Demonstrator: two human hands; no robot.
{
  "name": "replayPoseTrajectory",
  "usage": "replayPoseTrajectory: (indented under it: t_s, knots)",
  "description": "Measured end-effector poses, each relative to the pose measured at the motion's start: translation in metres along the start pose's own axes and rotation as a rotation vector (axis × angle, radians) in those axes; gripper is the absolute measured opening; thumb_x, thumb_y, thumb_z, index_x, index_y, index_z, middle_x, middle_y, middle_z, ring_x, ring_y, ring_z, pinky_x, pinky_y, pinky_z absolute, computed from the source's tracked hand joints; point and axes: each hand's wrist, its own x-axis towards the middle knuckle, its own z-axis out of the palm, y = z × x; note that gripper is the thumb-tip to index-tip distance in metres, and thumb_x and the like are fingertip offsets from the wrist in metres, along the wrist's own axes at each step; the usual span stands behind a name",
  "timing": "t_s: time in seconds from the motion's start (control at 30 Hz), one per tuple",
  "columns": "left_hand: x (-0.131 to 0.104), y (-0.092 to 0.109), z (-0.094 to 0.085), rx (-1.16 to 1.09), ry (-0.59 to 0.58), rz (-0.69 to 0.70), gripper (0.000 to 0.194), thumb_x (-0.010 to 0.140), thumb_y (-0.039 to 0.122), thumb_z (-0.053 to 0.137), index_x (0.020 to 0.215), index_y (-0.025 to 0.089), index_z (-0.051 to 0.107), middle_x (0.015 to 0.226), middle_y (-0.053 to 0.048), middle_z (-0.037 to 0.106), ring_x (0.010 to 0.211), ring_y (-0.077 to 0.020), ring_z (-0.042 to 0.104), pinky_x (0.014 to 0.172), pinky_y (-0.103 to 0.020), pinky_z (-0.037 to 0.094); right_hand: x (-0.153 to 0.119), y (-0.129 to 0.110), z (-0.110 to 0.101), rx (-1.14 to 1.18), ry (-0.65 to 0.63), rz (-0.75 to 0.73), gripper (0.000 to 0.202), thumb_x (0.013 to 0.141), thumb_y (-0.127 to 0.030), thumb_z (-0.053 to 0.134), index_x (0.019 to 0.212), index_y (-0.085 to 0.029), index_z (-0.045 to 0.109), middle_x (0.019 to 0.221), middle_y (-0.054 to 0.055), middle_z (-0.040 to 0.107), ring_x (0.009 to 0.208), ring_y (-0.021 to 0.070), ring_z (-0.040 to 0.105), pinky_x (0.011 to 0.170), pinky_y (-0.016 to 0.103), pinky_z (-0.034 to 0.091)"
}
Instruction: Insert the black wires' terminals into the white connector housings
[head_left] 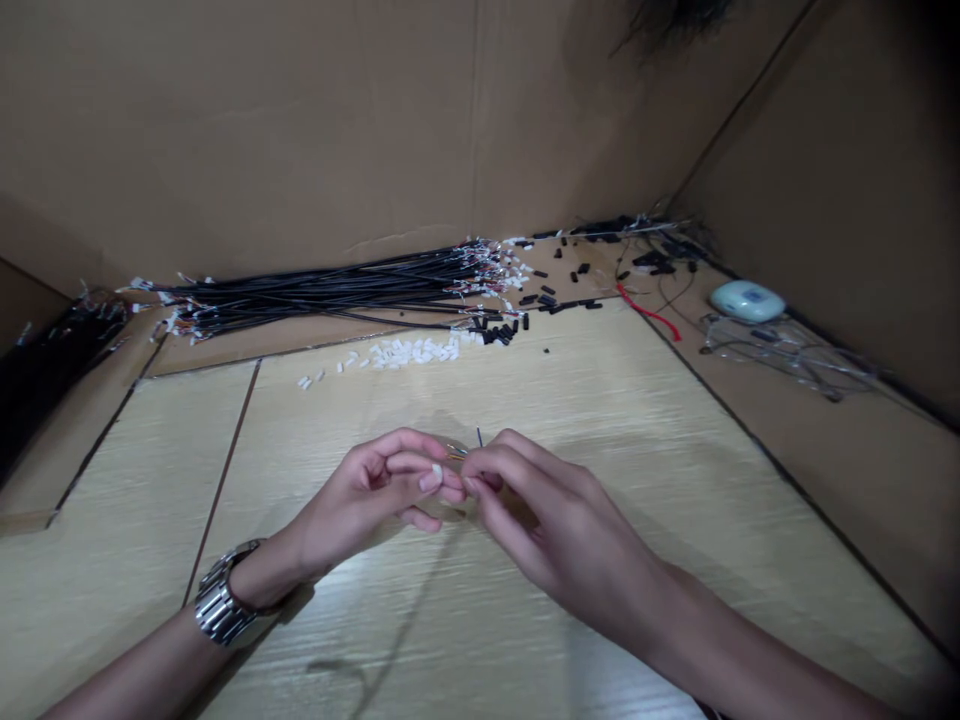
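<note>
My left hand (390, 480), with a metal watch (234, 595) at its wrist, is closed in a pinch. A small white piece (437, 470) shows at its thumb tip, much like the loose ones on the table. Close beside it, my right hand (540, 500) pinches thin wires (456, 453), orange and pale, which cross the gap between the hands. A short dark end (480, 437) sticks up behind the right fingers. The fingers hide most of the wires and whatever they join to.
Beyond my hands lie loose white pieces (416, 351) and short black tubes (499, 332). A bundle of black cables (322, 295) with bare wire ends rests along the cardboard wall (300, 130). More cables (56, 375) are at left. A pale blue rounded object (748, 301) and red strip (651, 313) lie right.
</note>
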Motion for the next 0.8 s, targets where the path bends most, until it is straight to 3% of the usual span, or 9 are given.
replayPoseTrajectory:
  t_s: [0.2, 0.4, 0.8]
  knots:
    - [0.0031, 0.0, -0.0008, -0.012, -0.019, -0.014, 0.011, 0.088, 0.025, 0.068, 0.092, 0.015, 0.065, 0.081, -0.006, 0.074, 0.078, -0.016, 0.071, 0.062, -0.022, 0.057, -0.0018, -0.003, 0.0, -0.039, -0.024, -0.043, 0.012, 0.092, -0.011, 0.048, 0.092, -0.017, 0.059, 0.085, 0.003, 0.059, 0.068, 0.012, 0.056, 0.06, 0.024, 0.044]
    - [0.0043, 0.0008, 0.0002, -0.022, -0.05, 0.01, 0.01, 0.086, 0.023, 0.07, 0.088, 0.014, 0.068, 0.078, -0.003, 0.072, 0.064, -0.0099, 0.065, 0.061, -0.02, 0.055, -0.0003, -0.0077, -0.0028, 0.065, -0.015, 0.003, 0.011, 0.091, -0.011, 0.05, 0.091, -0.019, 0.058, 0.082, 0.001, 0.056, 0.069, 0.0105, 0.054, 0.057, 0.021, 0.04]
    - [0.0, 0.0034, 0.0051, 0.095, 0.065, 0.079, 0.01, 0.084, 0.023, 0.072, 0.079, 0.014, 0.07, 0.071, -0.002, 0.072, 0.056, -0.0074, 0.061, 0.057, -0.017, 0.049, -0.0003, -0.0085, -0.0054, 0.012, -0.06, 0.032, 0.015, 0.096, -0.017, 0.048, 0.094, -0.021, 0.062, 0.082, 0.001, 0.056, 0.065, 0.0115, 0.052, 0.058, 0.024, 0.042]
